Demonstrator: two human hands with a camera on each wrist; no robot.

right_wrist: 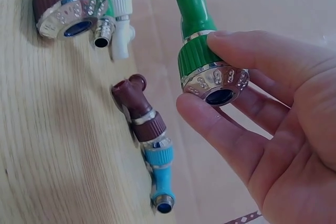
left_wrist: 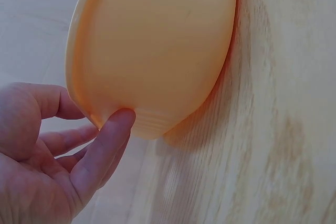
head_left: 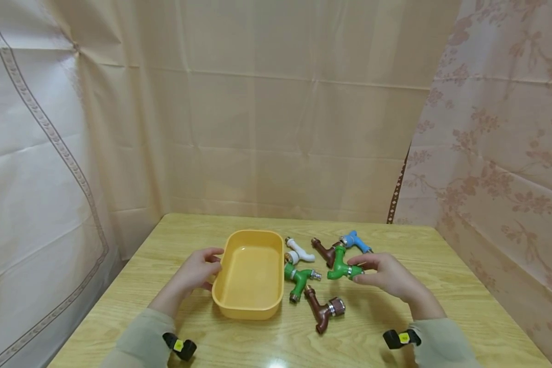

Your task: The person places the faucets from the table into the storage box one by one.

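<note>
My right hand (head_left: 388,276) pinches a green plastic tap (head_left: 339,266) by its ribbed, silver-banded handle, holding it above the wooden table. In the right wrist view the green tap (right_wrist: 197,19) hangs apart from the others. At the left side of a yellow rectangular tub (head_left: 248,310), my left hand (head_left: 197,271) grips the rim, with fingertips on both sides of the wall. The left wrist view shows the tub (left_wrist: 157,51) close up, its wall against those fingers (left_wrist: 107,140). No taps lie inside the tub.
Right of the tub lie a white tap (head_left: 303,254), another green tap (head_left: 300,281), a brown tap (head_left: 321,310), a second brown tap (head_left: 326,252) and a blue tap (head_left: 356,241). Curtains (head_left: 280,128) hang behind the table (head_left: 188,327) and at both sides.
</note>
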